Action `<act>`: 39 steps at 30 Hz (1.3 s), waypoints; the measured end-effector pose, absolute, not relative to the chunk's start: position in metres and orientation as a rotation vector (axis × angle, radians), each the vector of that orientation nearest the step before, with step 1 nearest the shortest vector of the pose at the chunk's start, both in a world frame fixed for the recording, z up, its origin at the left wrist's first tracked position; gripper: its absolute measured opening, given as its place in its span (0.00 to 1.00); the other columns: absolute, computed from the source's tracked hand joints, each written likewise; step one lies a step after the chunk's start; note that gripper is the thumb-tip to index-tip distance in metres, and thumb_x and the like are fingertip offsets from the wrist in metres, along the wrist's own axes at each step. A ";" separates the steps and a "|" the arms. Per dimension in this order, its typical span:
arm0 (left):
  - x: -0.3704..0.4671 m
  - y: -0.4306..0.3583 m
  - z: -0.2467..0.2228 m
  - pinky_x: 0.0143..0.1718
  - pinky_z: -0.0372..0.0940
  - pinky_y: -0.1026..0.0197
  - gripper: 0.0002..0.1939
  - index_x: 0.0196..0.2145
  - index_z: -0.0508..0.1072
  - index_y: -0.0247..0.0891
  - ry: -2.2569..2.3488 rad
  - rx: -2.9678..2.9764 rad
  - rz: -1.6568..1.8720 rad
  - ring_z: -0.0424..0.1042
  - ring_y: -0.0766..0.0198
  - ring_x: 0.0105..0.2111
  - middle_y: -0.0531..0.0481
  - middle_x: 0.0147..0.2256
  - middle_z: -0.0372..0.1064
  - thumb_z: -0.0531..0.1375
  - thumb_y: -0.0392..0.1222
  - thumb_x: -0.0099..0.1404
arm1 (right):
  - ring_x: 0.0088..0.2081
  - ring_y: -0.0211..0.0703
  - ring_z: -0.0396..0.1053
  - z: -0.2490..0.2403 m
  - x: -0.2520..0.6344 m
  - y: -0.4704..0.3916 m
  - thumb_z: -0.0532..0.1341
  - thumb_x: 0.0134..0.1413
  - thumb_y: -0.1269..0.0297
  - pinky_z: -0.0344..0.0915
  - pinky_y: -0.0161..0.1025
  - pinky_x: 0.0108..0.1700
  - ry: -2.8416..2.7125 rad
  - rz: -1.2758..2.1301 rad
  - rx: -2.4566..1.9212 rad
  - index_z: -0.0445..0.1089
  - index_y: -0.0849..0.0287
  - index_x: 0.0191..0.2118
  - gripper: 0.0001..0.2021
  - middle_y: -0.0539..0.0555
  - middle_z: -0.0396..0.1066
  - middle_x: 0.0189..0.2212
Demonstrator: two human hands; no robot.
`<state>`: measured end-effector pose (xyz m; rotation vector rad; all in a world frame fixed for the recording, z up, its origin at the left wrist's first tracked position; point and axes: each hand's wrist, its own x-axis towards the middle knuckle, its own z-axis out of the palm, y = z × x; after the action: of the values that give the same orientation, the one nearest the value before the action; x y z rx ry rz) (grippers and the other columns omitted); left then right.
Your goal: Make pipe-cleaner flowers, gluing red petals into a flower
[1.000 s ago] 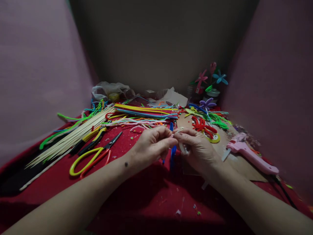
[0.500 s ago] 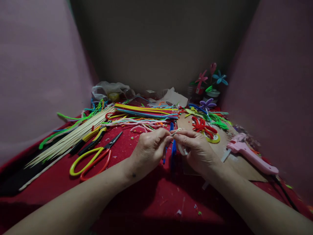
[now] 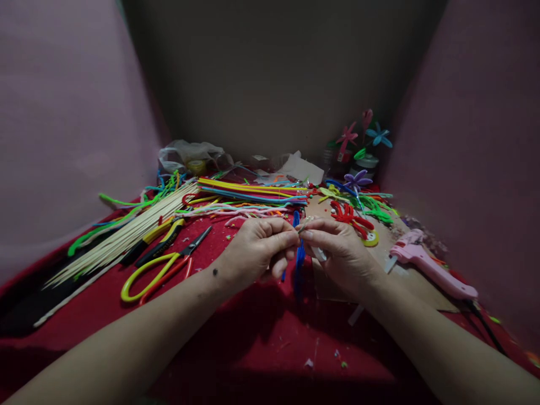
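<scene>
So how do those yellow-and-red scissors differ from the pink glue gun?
The scissors have one yellow and one red handle; the glue gun is pink. The scissors lie on the red cloth, the glue gun mostly on the brown board. The glue gun trails a dark cord; the scissors have none. Neither is held in the left hand or right hand.

Blue strips (image 3: pixel 300 257), pink glue gun (image 3: pixel 434 269), red cloth (image 3: pixel 240 343).

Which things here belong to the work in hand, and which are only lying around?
Apparently in the work:
thin pale piece, pinched by left hand and right hand

Apparently just lying around:
scissors
pink glue gun
pale sticks
</scene>
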<state>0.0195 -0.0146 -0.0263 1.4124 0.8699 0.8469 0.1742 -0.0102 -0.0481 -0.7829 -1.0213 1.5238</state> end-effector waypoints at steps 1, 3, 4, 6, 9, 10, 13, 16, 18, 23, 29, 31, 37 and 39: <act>0.018 -0.013 -0.028 0.10 0.46 0.73 0.12 0.22 0.66 0.33 0.823 1.369 0.826 0.55 0.77 0.09 0.56 0.15 0.62 0.56 0.42 0.59 | 0.24 0.34 0.66 -0.048 0.174 -0.010 0.68 0.33 0.70 0.61 0.33 0.27 -1.020 1.559 -0.769 0.74 0.57 0.23 0.05 0.47 0.71 0.23; 0.017 -0.009 -0.032 0.09 0.46 0.73 0.11 0.24 0.67 0.32 0.732 1.291 0.786 0.55 0.78 0.09 0.55 0.17 0.64 0.56 0.43 0.60 | 0.24 0.33 0.66 -0.047 0.175 -0.010 0.68 0.33 0.69 0.62 0.33 0.28 -1.024 1.627 -0.720 0.75 0.58 0.24 0.05 0.48 0.72 0.22; 0.016 -0.008 -0.033 0.08 0.45 0.73 0.11 0.25 0.68 0.32 0.690 1.262 0.762 0.54 0.78 0.08 0.55 0.18 0.64 0.56 0.43 0.60 | 0.23 0.33 0.66 -0.048 0.175 -0.010 0.69 0.33 0.69 0.62 0.32 0.28 -1.019 1.659 -0.698 0.75 0.58 0.24 0.06 0.48 0.72 0.21; 0.016 -0.006 -0.036 0.07 0.45 0.73 0.11 0.26 0.69 0.32 0.631 1.233 0.721 0.54 0.79 0.08 0.55 0.18 0.64 0.55 0.43 0.60 | 0.22 0.32 0.66 -0.049 0.175 -0.009 0.69 0.32 0.69 0.61 0.31 0.26 -0.987 1.699 -0.677 0.75 0.59 0.25 0.07 0.48 0.71 0.20; 0.018 -0.006 -0.036 0.08 0.47 0.74 0.11 0.27 0.68 0.31 0.605 1.235 0.704 0.56 0.78 0.08 0.55 0.19 0.64 0.55 0.42 0.61 | 0.20 0.32 0.64 -0.052 0.175 -0.008 0.69 0.31 0.70 0.58 0.30 0.23 -0.958 1.688 -0.686 0.74 0.60 0.24 0.07 0.48 0.71 0.18; 0.019 -0.006 -0.036 0.08 0.49 0.74 0.11 0.27 0.68 0.32 0.613 1.247 0.709 0.57 0.78 0.09 0.55 0.20 0.65 0.54 0.42 0.61 | 0.20 0.32 0.64 -0.053 0.175 -0.008 0.69 0.32 0.70 0.58 0.30 0.23 -0.955 1.673 -0.687 0.74 0.60 0.24 0.07 0.48 0.71 0.18; 0.022 -0.008 -0.033 0.12 0.56 0.72 0.12 0.27 0.66 0.32 0.688 1.351 0.764 0.61 0.75 0.12 0.55 0.21 0.64 0.53 0.43 0.62 | 0.21 0.31 0.65 -0.054 0.174 -0.007 0.68 0.34 0.70 0.59 0.31 0.24 -0.933 1.617 -0.676 0.74 0.60 0.24 0.05 0.47 0.71 0.19; 0.026 -0.011 -0.032 0.16 0.60 0.69 0.09 0.29 0.65 0.34 0.839 1.510 0.866 0.63 0.73 0.15 0.55 0.23 0.64 0.56 0.44 0.60 | 0.21 0.30 0.64 -0.054 0.172 -0.007 0.68 0.34 0.71 0.58 0.30 0.24 -0.889 1.555 -0.679 0.74 0.59 0.22 0.04 0.46 0.71 0.20; 0.027 -0.012 -0.035 0.17 0.61 0.69 0.10 0.32 0.64 0.35 0.918 1.601 0.948 0.63 0.73 0.17 0.55 0.26 0.65 0.59 0.43 0.57 | 0.21 0.30 0.63 -0.054 0.171 -0.007 0.69 0.33 0.70 0.57 0.30 0.24 -0.863 1.540 -0.702 0.74 0.59 0.22 0.04 0.46 0.71 0.20; 0.028 -0.012 -0.045 0.20 0.57 0.71 0.05 0.28 0.67 0.34 1.029 1.958 1.252 0.59 0.75 0.18 0.56 0.21 0.62 0.57 0.39 0.58 | 0.21 0.29 0.62 -0.055 0.169 -0.008 0.69 0.33 0.71 0.56 0.30 0.24 -0.844 1.526 -0.723 0.74 0.61 0.23 0.05 0.47 0.71 0.20; 0.026 -0.015 -0.039 0.18 0.55 0.70 0.07 0.26 0.67 0.35 1.010 1.795 1.121 0.57 0.74 0.15 0.57 0.16 0.59 0.55 0.39 0.60 | 0.22 0.29 0.62 -0.056 0.169 -0.008 0.68 0.35 0.70 0.56 0.31 0.26 -0.896 1.525 -0.703 0.74 0.59 0.23 0.03 0.46 0.71 0.21; 0.025 -0.015 -0.036 0.16 0.52 0.70 0.08 0.25 0.66 0.35 0.995 1.697 1.034 0.56 0.74 0.14 0.58 0.15 0.58 0.54 0.39 0.61 | 0.24 0.31 0.63 -0.055 0.169 -0.007 0.68 0.35 0.70 0.58 0.32 0.28 -0.901 1.537 -0.691 0.74 0.59 0.23 0.03 0.47 0.71 0.22; 0.025 -0.012 -0.036 0.14 0.50 0.71 0.11 0.24 0.64 0.34 0.909 1.513 0.945 0.53 0.76 0.12 0.58 0.14 0.58 0.54 0.42 0.61 | 0.22 0.31 0.61 -0.056 0.169 -0.006 0.68 0.34 0.70 0.55 0.32 0.25 -0.870 1.538 -0.729 0.73 0.60 0.23 0.05 0.47 0.69 0.20; 0.025 -0.011 -0.036 0.13 0.50 0.71 0.11 0.24 0.64 0.34 0.871 1.476 0.934 0.53 0.76 0.12 0.58 0.13 0.58 0.55 0.42 0.61 | 0.21 0.30 0.60 -0.058 0.169 -0.006 0.68 0.35 0.69 0.54 0.31 0.24 -0.886 1.530 -0.719 0.73 0.60 0.23 0.04 0.47 0.69 0.19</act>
<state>0.0248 -0.0113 -0.0363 1.4765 0.8712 0.9342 0.1694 -0.0057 -0.0579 -0.7186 -0.8860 1.5300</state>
